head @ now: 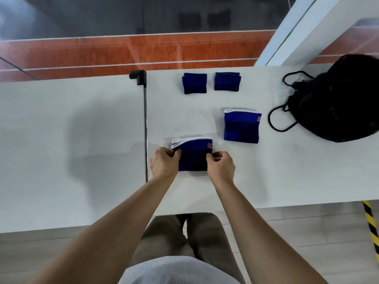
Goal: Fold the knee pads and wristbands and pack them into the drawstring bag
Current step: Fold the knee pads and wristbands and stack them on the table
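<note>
A folded blue knee pad (192,155) with white trim lies on the white table (266,171) close to the front edge. My left hand (164,162) pinches its left side and my right hand (221,165) pinches its right side. A second folded blue knee pad (241,126) lies flat to the right and farther back. Two dark blue wristbands (194,83) (227,81) sit side by side near the far edge. The black drawstring bag (336,99) rests at the far right, its cords looping toward the knee pad.
A second white table (61,140) adjoins on the left, with a black seam and a black clamp (139,77) at the join. Behind the tables is a glass pane over an orange floor. Yellow-black hazard tape (371,226) marks the floor at the right.
</note>
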Tool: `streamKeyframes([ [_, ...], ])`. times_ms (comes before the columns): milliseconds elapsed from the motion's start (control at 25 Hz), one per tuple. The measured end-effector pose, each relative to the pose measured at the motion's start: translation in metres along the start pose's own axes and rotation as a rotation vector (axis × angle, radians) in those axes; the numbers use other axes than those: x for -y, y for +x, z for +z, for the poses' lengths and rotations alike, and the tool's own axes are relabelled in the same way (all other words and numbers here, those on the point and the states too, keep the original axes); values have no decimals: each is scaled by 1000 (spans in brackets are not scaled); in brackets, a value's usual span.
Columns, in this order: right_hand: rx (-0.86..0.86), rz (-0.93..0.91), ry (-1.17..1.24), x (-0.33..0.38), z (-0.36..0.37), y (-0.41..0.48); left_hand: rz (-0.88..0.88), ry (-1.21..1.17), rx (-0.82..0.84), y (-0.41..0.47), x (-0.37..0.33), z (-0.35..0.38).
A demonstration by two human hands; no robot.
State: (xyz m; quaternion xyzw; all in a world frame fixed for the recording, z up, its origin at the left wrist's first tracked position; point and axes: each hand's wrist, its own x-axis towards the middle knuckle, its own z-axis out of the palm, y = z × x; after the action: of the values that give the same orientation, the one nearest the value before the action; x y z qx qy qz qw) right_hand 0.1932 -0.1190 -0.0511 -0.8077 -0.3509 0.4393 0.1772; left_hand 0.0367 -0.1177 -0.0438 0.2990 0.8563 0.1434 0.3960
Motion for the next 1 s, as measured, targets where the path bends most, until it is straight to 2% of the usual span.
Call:
streamKeyframes([
  [80,88,64,108,4,-8,2,-2,-36,63,3,2,0],
  [200,167,15,165,3,-21,4,14,-99,165,1,-1,2],
  [480,81,-111,279,9,-80,15,197,-246,251,-15,-53,18],
  [760,66,-176,219,12,-138,79,216,-241,235,-30,-119,64],
  [1000,86,-207,102,5,-150,122,202,-179,156,-25,-144,96],
])
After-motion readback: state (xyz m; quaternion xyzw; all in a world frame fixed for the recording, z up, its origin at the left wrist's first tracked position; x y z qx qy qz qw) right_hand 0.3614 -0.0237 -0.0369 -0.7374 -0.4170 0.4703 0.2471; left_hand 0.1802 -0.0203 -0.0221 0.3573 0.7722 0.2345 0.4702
